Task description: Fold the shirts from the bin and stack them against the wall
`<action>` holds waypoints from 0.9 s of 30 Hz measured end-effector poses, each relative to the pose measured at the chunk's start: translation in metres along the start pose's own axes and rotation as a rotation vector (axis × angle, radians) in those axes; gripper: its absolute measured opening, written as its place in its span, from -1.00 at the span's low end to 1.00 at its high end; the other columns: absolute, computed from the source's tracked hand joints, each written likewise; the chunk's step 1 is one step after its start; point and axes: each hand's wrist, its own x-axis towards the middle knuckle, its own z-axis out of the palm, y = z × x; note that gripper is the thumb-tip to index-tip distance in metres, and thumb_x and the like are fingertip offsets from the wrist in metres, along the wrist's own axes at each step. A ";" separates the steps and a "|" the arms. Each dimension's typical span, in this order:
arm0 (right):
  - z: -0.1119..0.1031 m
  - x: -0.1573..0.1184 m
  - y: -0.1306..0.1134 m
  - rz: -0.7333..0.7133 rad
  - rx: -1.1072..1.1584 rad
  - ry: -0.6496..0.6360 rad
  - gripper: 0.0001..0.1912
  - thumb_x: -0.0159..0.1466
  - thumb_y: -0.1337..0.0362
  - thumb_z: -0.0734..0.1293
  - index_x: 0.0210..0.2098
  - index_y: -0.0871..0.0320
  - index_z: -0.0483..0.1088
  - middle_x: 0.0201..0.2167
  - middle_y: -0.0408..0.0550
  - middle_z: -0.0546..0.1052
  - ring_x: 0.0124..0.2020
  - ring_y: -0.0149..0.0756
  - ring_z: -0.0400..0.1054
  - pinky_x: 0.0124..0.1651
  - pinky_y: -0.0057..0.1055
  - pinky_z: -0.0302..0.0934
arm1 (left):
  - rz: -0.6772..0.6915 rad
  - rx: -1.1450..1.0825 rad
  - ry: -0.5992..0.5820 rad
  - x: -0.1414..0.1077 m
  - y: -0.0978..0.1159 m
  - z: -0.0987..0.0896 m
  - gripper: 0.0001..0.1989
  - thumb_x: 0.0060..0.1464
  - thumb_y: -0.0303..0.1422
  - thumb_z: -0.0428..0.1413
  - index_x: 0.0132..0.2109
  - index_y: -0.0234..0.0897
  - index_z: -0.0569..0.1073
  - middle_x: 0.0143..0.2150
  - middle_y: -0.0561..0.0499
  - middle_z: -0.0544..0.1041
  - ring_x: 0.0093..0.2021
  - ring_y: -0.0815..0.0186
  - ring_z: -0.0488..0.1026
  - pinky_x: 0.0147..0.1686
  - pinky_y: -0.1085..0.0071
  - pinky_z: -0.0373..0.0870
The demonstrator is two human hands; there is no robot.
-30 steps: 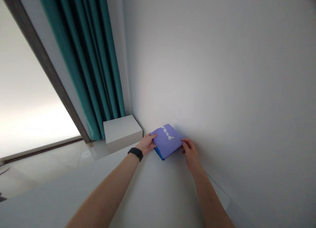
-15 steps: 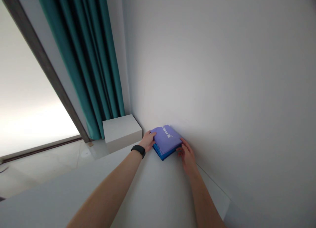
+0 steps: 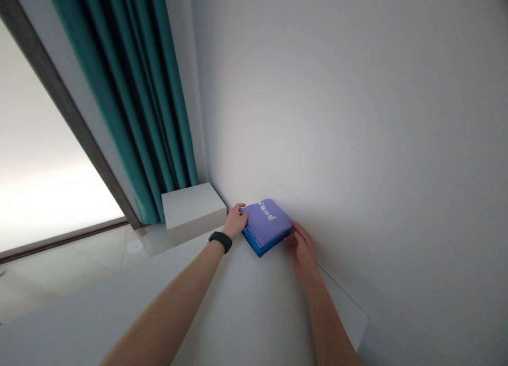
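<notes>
White-painted wall (image 3: 337, 117) and teal curtain (image 3: 119, 91) frame a corner of a bright room, with a frosted window (image 3: 47, 197) glowing at far left above a pale tiled floor (image 3: 67, 276). On a white worktop (image 3: 119, 308), a folded purple cloth (image 3: 266, 223) printed with white lettering lies on a folded blue cloth (image 3: 254, 244), the stack just beside the wall at the worktop's back edge. A person's left hand (image 3: 235, 222), with a black wristband (image 3: 220, 241) on the wrist, touches the stack's left edge with its fingers. The right hand (image 3: 301, 251) curls its fingers against the opposite edge. Neither hand is clenched, and how firmly either grips cannot be told. A white box (image 3: 192, 204) stands at the same back edge, near the left hand and against the curtain's foot.
</notes>
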 end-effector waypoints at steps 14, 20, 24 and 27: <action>0.001 -0.012 -0.001 -0.277 -0.424 0.148 -0.52 0.18 0.21 0.11 0.00 0.21 0.42 -0.20 0.05 0.48 -0.39 -0.27 0.34 -0.31 -0.30 0.30 | 0.470 0.521 0.115 -0.035 0.004 0.002 -0.61 0.21 -0.36 0.00 0.17 -0.25 0.39 0.23 -0.19 0.31 0.24 0.03 0.20 0.24 0.00 0.13; 0.006 -0.015 0.005 -0.482 -0.568 0.145 -0.52 0.25 0.24 0.08 0.09 0.21 0.36 0.05 0.15 0.37 0.03 -0.15 0.31 0.07 -0.16 0.24 | 0.863 0.769 -0.187 -0.091 0.000 0.004 -0.52 0.26 -0.22 -0.01 0.29 -0.09 0.23 0.36 -0.08 0.16 0.33 0.08 0.09 0.29 0.02 0.07; 0.011 -0.017 0.005 -0.547 -0.622 0.081 -0.51 0.28 0.25 0.05 0.12 0.21 0.34 0.10 0.15 0.34 0.15 -0.17 0.22 0.24 -0.14 0.09 | 0.872 0.790 -0.206 -0.099 -0.017 0.002 -0.53 0.30 -0.37 -0.08 0.32 -0.10 0.20 0.38 -0.08 0.12 0.36 0.13 0.06 0.30 0.06 0.09; 0.011 -0.016 0.008 -0.517 -0.613 0.071 -0.50 0.26 0.24 0.07 0.13 0.22 0.34 0.11 0.16 0.33 0.17 -0.17 0.20 0.27 -0.13 0.04 | 0.864 0.742 -0.204 -0.098 -0.029 0.003 -0.52 0.29 -0.45 -0.12 0.32 -0.09 0.20 0.40 -0.07 0.08 0.37 0.15 0.03 0.29 0.09 0.16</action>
